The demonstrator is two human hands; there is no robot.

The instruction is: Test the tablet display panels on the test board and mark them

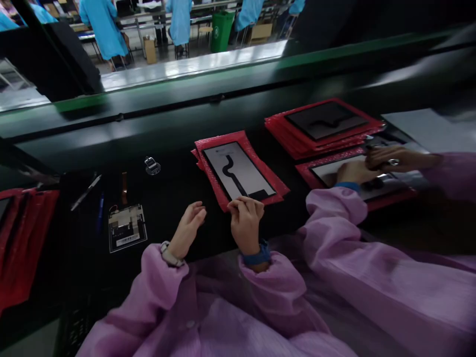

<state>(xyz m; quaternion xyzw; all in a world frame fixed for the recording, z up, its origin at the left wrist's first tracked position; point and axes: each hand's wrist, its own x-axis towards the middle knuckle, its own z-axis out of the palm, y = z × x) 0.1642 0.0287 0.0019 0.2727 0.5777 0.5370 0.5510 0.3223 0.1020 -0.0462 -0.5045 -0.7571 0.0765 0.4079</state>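
A flat display panel [245, 171] with a dark frame, a pale grey back and a wavy black strip lies on red bubble-wrap sleeves [273, 186]. My right hand [246, 223] is at the panel's near corner, fingers curled and pressed together; what they pinch is hidden. To the left, my left hand [188, 228] hovers over the black work surface, loosely curved and open, with nothing seen in it. Left of that hand lies a small square board [127, 227] with a barcode label, below an orange-brown flex strip [124, 188].
A blue pen [100, 212], a whitish pen-like tool [86, 192] and a small clear-and-metal item [151, 165] lie leftward. Red sleeves [24, 238] fill the far left. At right, a co-worker's hands [372, 166] work beside a stack of red-wrapped panels [323, 124]. A raised ledge [193, 67] runs behind.
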